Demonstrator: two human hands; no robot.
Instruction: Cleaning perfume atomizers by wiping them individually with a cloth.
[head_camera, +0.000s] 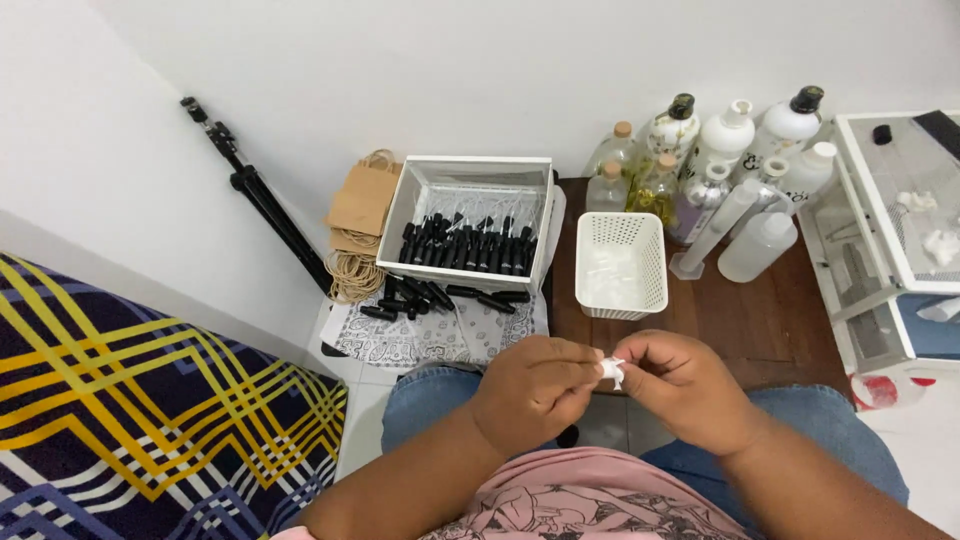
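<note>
Fingertips of left hand (530, 392) and right hand (682, 388) pinch a small white plastic piece (612, 369) between them, just below the white perforated plastic basket (622, 298).

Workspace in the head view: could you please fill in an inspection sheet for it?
Surface: dark wooden table, patterned cloth on the floor beside it.
Job's things: small white piece pinched between both hands; white perforated basket holding pale pieces.
Clutter: white bin of black spray tops, more loose below it; bottles at the wall; paper bags; coiled twine.
Grippers: left hand and right hand pinch the piece.
Cables: nothing seen.
Surroundings: folded black tripod against the wall, plaid bedding, white wire rack.
</note>
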